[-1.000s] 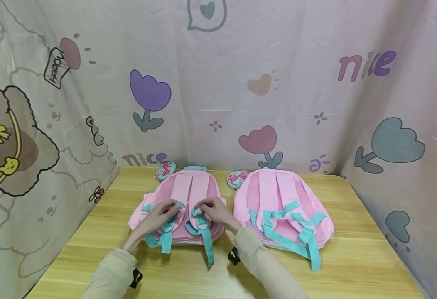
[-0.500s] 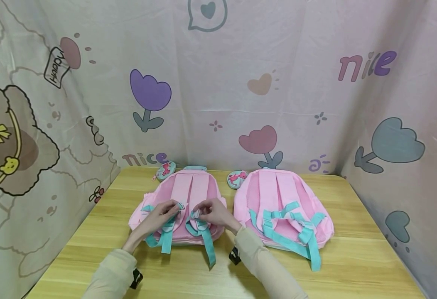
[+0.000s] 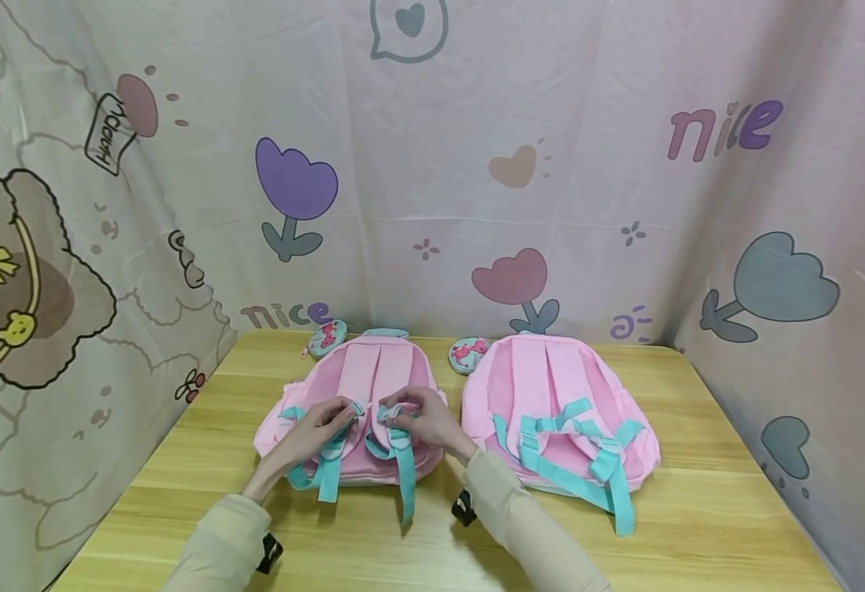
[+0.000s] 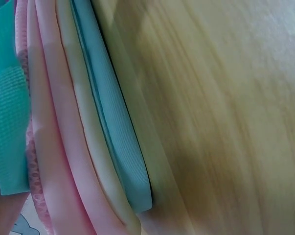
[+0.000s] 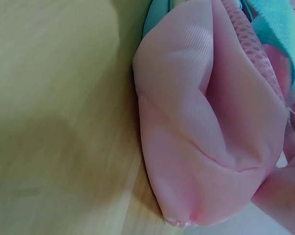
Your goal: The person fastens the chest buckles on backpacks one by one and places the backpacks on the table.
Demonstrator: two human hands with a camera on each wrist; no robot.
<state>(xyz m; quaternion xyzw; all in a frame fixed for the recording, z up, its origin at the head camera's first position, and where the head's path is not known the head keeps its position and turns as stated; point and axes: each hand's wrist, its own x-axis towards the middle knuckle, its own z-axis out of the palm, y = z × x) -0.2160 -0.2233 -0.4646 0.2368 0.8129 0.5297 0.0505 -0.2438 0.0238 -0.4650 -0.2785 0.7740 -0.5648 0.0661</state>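
A pink backpack (image 3: 358, 370) lies on the table with its shoulder straps facing up. At its left shoulder strap, my left hand (image 3: 317, 429) pinches a small teal-and-white strap buckle piece (image 3: 358, 408). My right hand (image 3: 427, 419) pinches a matching strap buckle piece (image 3: 386, 413) over the other shoulder strap. A short gap separates the two pieces. Below the hands dangle loose teal webbing ends (image 3: 406, 485). The left wrist view shows the pack's mint lower edge (image 4: 118, 132) and teal webbing (image 4: 10, 122); the right wrist view shows its puckered pink side (image 5: 181, 117).
To the right lies a second pink backpack (image 3: 551, 370), its teal straps (image 3: 573, 485) buckled across. Round printed pouches (image 3: 327, 338) sit beside the tops of both packs. The wooden table (image 3: 706, 493) backs onto a patterned curtain (image 3: 418, 148).
My right hand has turned a little and its buckle piece has shifted slightly upward. The webbing end below it has swung left. The left hand stays where it was.
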